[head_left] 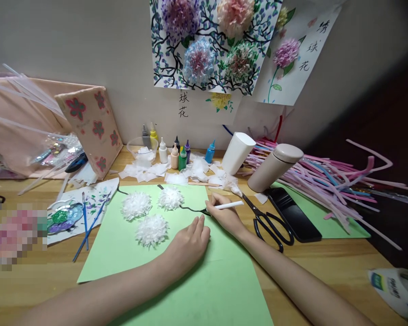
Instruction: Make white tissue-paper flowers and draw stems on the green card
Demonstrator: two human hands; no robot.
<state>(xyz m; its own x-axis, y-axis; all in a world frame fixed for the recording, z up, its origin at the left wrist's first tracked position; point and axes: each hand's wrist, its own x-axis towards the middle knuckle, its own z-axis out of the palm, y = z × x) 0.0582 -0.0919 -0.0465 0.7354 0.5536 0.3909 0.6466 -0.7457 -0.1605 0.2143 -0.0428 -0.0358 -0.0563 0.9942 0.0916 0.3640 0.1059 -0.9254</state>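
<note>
My right hand (222, 210) grips a white marker pen (230, 205), its tip end down at the right part of a green sheet of paper (190, 285). A wavy black line (192, 209) runs from beside the pen's tip to a fluffy white paper flower (170, 198). Two more white flowers, one at the left (136, 206) and one lower down (152, 230), sit on the sheet. Resting on the paper just below the pen, my left hand (190, 240) has its fingers stretched out and holds nothing.
Black scissors (268, 222) and a phone (294, 214) lie right of the sheet. Behind stand paint bottles (182, 158), paper scraps, a white cup (238, 153) and a tumbler (275, 167). Paintbrushes (88, 231) lie left; pipe cleaners (323, 176) are heaped right.
</note>
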